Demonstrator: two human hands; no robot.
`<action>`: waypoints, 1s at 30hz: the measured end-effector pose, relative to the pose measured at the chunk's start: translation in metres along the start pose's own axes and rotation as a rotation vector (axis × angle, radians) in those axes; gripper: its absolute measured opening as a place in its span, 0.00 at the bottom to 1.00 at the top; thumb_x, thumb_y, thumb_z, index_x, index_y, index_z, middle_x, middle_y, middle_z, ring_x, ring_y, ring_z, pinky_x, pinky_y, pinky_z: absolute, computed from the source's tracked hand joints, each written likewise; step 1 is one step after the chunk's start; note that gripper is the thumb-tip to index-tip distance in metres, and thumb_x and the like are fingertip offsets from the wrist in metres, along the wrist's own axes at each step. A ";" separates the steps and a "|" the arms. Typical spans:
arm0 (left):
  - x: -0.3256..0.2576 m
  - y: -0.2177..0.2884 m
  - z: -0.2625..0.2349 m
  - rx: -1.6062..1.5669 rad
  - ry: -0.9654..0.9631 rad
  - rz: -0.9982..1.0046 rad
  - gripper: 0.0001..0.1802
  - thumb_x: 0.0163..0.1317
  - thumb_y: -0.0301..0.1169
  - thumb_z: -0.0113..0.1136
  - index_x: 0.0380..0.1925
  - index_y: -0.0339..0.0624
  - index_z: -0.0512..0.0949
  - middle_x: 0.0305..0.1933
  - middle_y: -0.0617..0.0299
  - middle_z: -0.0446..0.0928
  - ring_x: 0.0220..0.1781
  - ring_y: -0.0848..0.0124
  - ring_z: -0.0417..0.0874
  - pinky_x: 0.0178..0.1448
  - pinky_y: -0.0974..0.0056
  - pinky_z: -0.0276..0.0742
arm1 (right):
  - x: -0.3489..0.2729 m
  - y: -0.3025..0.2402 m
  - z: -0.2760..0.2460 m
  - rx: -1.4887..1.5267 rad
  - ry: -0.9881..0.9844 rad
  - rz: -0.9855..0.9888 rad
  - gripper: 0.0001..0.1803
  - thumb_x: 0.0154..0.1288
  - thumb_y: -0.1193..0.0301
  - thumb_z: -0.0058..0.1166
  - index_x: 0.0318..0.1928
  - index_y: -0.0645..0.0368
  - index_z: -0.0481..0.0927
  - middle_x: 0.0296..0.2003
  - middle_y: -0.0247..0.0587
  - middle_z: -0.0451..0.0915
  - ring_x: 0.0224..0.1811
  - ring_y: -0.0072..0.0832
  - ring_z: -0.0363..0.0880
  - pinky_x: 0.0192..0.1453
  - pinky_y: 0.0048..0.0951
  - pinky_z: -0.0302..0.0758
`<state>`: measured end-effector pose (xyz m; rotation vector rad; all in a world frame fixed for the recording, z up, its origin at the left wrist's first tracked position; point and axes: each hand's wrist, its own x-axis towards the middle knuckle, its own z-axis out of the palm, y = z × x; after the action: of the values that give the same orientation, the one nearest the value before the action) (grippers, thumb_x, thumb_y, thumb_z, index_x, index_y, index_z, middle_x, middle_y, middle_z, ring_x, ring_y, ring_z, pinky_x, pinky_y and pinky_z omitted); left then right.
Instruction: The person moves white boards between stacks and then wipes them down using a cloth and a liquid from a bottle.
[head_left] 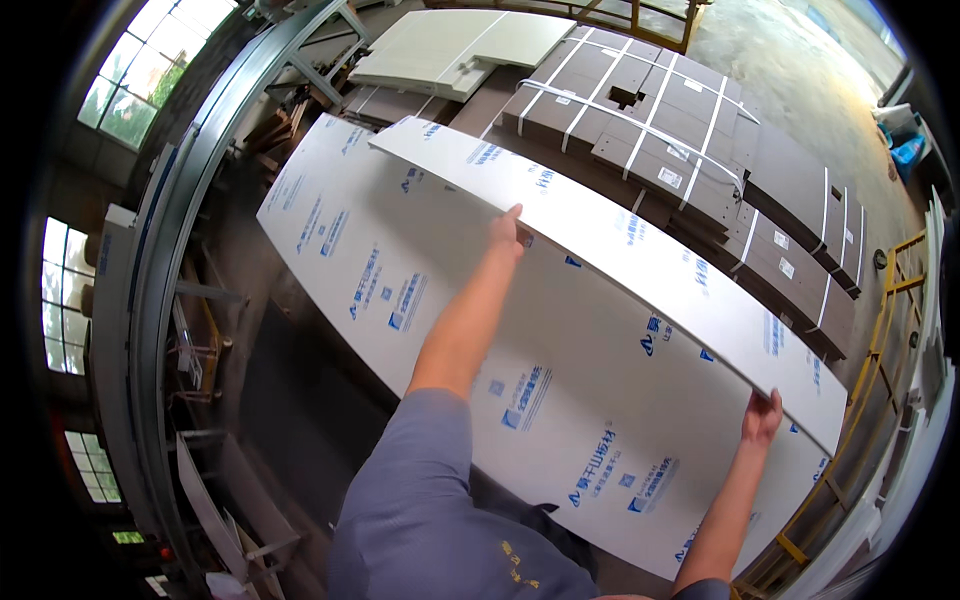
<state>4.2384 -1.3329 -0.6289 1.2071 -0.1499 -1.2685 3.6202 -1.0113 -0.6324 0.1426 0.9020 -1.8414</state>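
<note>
A long, narrow white board point(610, 225) with blue printing runs slantwise from the upper left to the lower right. My left hand point(508, 230) grips its near edge toward the far-left part, thumb up on top and the other fingers mostly hidden underneath. Nearer its right end, my right hand point(763, 415) is closed on the same edge. Below it lies a wide white panel point(440, 330) with similar blue printing, and the narrow board shades part of it. Whether the narrow board's far edge touches the panel, I cannot tell.
Strapped stacks of grey-brown panels point(660, 110) stand beyond the boards, with pale panels point(460, 50) at the far left of them. A long metal rail point(205, 165) runs along the left. A yellow metal frame point(880, 340) is on the right.
</note>
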 end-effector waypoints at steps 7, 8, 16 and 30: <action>0.071 0.013 0.015 0.127 -0.211 -0.046 0.16 0.72 0.33 0.57 0.51 0.32 0.74 0.50 0.51 0.80 0.49 0.63 0.84 0.51 0.62 0.81 | 0.111 0.076 0.035 -0.063 0.078 0.028 0.21 0.70 0.80 0.54 0.62 0.65 0.71 0.58 0.51 0.77 0.63 0.42 0.76 0.67 0.44 0.78; 0.063 0.017 0.012 0.378 -0.290 -0.110 0.18 0.74 0.37 0.53 0.51 0.31 0.74 0.52 0.49 0.80 0.50 0.62 0.83 0.52 0.63 0.81 | 0.127 0.077 0.020 -0.064 0.091 0.065 0.20 0.70 0.80 0.54 0.61 0.64 0.72 0.57 0.49 0.78 0.62 0.41 0.77 0.66 0.43 0.79; -0.123 -0.008 -0.234 0.937 0.012 0.242 0.11 0.68 0.31 0.58 0.25 0.41 0.75 0.19 0.72 0.66 0.20 0.82 0.65 0.23 0.71 0.62 | 0.159 0.118 0.015 -0.121 0.114 0.215 0.15 0.75 0.74 0.53 0.59 0.65 0.73 0.56 0.49 0.78 0.61 0.41 0.77 0.70 0.44 0.77; -0.317 -0.118 -0.411 0.210 0.288 -0.386 0.46 0.71 0.69 0.35 0.76 0.46 0.58 0.79 0.63 0.59 0.78 0.58 0.61 0.79 0.51 0.56 | -0.077 -0.020 -0.091 -1.472 0.362 -0.262 0.17 0.74 0.61 0.52 0.46 0.64 0.80 0.36 0.45 0.85 0.36 0.28 0.85 0.37 0.27 0.80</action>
<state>4.3209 -0.8174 -0.7348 1.6426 0.1731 -1.4156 3.6114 -0.8924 -0.6497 -0.5975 2.3639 -0.9558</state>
